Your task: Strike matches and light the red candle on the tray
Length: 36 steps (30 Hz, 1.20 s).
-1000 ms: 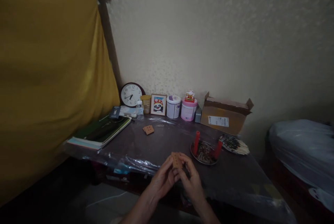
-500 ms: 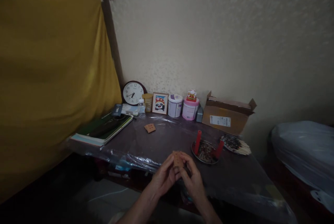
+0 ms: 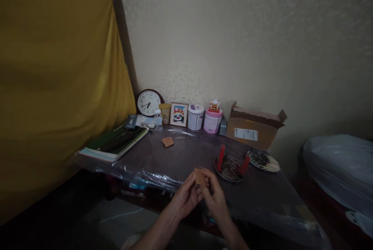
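Observation:
Between my hands, above the table's front edge, is a small brown card (image 3: 199, 177) with faint reddish marks; whether it is one card or several I cannot tell. My left hand (image 3: 186, 197) grips its left side between thumb and fingers. My right hand (image 3: 215, 197) closes on its right side, and some of its fingers are hidden behind the card. Farther back on the dark, plastic-covered table (image 3: 186, 157) lie overlapping brown cards (image 3: 168, 142) with red marks. To the right of my hands stands a metal dish (image 3: 230, 180) with two red candles (image 3: 221, 158) and dark bits in it.
A plate of burnt and unburnt matchsticks (image 3: 265, 161) lies at the right. Along the wall stand a clock (image 3: 149, 103), a panda picture (image 3: 178, 114), a white tin (image 3: 196, 118), a pink tin (image 3: 213, 121) and a cardboard box (image 3: 253, 127). Green books (image 3: 116, 144) lie at the left.
The card has tilted slightly and shows more of its marked face. My right fingers have shifted a little around it; both hands stay in nearly the same place.

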### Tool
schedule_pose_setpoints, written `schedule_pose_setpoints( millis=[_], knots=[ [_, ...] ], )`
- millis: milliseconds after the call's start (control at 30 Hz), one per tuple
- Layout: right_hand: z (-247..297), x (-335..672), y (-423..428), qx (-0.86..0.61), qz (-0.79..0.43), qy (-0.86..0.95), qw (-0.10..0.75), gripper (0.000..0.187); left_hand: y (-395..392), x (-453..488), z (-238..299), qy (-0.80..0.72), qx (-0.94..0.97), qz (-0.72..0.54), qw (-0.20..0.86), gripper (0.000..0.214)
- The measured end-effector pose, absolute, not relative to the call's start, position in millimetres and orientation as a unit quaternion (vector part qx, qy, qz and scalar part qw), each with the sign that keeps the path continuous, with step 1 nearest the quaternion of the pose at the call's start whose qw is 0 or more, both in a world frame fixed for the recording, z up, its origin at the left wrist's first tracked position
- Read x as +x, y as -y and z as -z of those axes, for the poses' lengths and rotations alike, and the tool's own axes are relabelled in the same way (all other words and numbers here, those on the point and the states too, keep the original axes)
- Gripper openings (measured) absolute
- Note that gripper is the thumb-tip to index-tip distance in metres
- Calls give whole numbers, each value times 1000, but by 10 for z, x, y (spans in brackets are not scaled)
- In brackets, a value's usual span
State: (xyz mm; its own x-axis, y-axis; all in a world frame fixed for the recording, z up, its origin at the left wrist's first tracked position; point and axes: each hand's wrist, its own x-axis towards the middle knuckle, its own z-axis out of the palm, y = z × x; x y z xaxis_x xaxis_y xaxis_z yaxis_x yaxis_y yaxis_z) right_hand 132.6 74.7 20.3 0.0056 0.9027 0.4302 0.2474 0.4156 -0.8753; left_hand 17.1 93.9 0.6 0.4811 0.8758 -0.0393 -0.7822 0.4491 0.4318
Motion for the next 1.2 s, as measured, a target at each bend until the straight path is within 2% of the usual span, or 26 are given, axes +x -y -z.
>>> schedule_pose_setpoints(
  millis=[200, 400, 833, 1033, 1200],
  knots=[
    [-285, 1571, -829, -418, -420, 635, 495, 28, -927, 72, -45, -134, 200, -461, 854, 30],
    [-324, 1775, -883, -500, -357, 647, 452, 24, -900, 51, -31, -128, 229, -380, 887, 36],
    [-201, 1829, -896, -472, -478, 586, 453, 22, -869, 30, -39, -123, 230, -332, 907, 39],
    [-232, 1839, -914, -506, -459, 557, 472, 24, -893, 27, 22, -122, 232, -322, 910, 41],
    [-239, 1861, -898, -509, -424, 597, 452, 23, -912, 16, 27, -146, 230, -314, 910, 41]
  ],
)
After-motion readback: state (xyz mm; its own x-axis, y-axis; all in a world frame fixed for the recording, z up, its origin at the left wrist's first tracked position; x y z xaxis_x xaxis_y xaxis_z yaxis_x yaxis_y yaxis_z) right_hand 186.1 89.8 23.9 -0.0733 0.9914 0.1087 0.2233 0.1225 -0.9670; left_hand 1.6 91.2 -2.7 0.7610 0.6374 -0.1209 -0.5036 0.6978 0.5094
